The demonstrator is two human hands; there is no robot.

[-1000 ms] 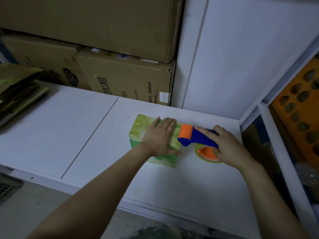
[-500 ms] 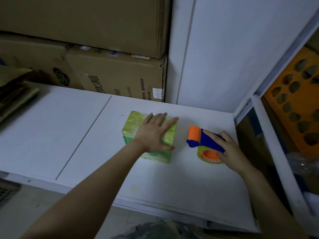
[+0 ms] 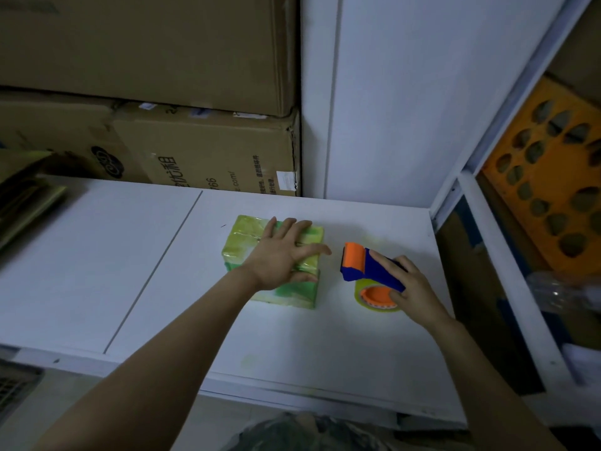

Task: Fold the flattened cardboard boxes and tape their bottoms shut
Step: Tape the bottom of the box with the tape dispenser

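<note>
The left hand [image 3: 286,255] lies flat on top of the green box [image 3: 242,242], palm down, fingers straight and fanned apart, the thumb reaching along the box's near top edge. It presses rather than grips. The right hand [image 3: 414,288] holds the tape dispenser [image 3: 364,266] by its blue handle: the forefinger lies along the top of the handle, the other fingers curl round its far side, and the thumb comes in underneath beside the tape roll [image 3: 374,299]. The dispenser's orange head points toward the box but stands clear of it, with a strip of bare surface between them.

The box is small, wrapped in glossy green-yellow film, and sits on the white worktop [image 3: 130,265] – in its right half, closer to the back edge than the front. The dispenser rests just to its right, the roll touching the worktop, near the right edge. A thin seam [image 3: 156,275] runs from back to front across the worktop, left of the box.

Along the back edge, big brown cartons [image 3: 208,157] are stacked against a white panel [image 3: 390,109]. At the left edge lies a dim flat stack [image 3: 22,196] – too dark to tell what. Beyond the right edge stands an orange panel [image 3: 553,190] full of oval holes.
</note>
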